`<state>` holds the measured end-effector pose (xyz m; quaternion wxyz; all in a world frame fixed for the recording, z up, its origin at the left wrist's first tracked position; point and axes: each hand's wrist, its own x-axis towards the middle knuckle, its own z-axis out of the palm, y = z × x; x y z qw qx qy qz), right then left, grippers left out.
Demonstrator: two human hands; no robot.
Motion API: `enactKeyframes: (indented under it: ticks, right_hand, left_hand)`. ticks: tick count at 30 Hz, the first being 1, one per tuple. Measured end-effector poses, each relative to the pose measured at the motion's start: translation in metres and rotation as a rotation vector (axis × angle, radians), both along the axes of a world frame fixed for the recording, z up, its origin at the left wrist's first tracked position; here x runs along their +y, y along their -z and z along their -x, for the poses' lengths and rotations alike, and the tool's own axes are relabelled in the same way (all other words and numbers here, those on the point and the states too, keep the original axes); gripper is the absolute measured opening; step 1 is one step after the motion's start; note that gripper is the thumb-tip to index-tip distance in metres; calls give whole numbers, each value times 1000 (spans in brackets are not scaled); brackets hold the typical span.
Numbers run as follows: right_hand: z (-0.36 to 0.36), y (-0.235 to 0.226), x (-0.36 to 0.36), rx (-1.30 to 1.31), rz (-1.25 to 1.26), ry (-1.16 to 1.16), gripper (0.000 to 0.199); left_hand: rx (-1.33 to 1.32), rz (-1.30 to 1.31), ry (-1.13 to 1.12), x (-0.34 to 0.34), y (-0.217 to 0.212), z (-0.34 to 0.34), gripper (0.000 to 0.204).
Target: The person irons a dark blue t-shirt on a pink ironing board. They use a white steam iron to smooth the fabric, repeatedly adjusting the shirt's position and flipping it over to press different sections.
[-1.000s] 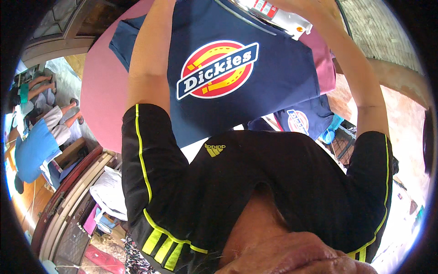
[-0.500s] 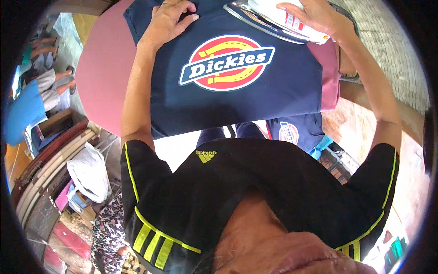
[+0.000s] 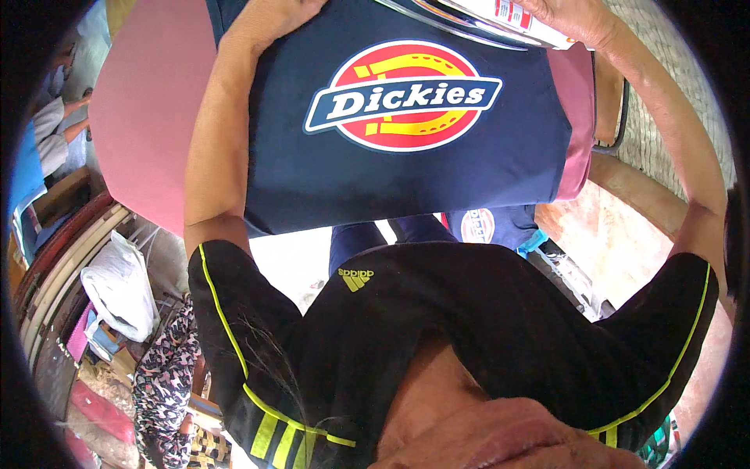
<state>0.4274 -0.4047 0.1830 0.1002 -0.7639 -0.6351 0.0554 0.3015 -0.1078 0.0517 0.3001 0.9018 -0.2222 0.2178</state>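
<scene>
A dark navy shirt (image 3: 344, 184) with a big red, yellow and white printed emblem lies spread over a pink-covered ironing board (image 3: 148, 117). At the top edge of the head view, my left hand (image 3: 273, 17) rests on the shirt's upper left part. Its fingers look laid out on the cloth, though the frame cuts some off. My right hand (image 3: 574, 17) is on a white and chrome iron (image 3: 500, 27) at the upper right. The iron sits on the shirt, beyond the emblem; its upper part and handle are out of frame.
Below the board's near edge lies another navy garment (image 3: 500, 228) with a similar print. To the left are a white plastic bag (image 3: 121, 285), stacked long rails (image 3: 58, 266) and patterned cloth (image 3: 166, 375). A person in blue (image 3: 27, 168) is at the far left.
The view has shifted, so the shirt's emblem looks larger and both hands and the iron sit higher, partly out of frame. My right hand stays with the iron.
</scene>
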Motion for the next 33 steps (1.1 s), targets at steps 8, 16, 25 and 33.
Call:
enactKeyframes:
  ticks: [8,16,25,33]
  right_hand:
    - [8,5,31,-16,0,-60,33]
    - [26,-5,48,13,57,30,35]
    - [14,-17,-23,27,6,300,33]
    - [73,-82,-205,261,-134,1129,42]
  left_hand:
    - [-62,-56,-31,23,0,0,12]
    - [-35,51,-73,32,1,1,15]
    - [-65,62,-116,35,3,-2,18]
    - [-137,129,-129,-71,-43,-35,22]
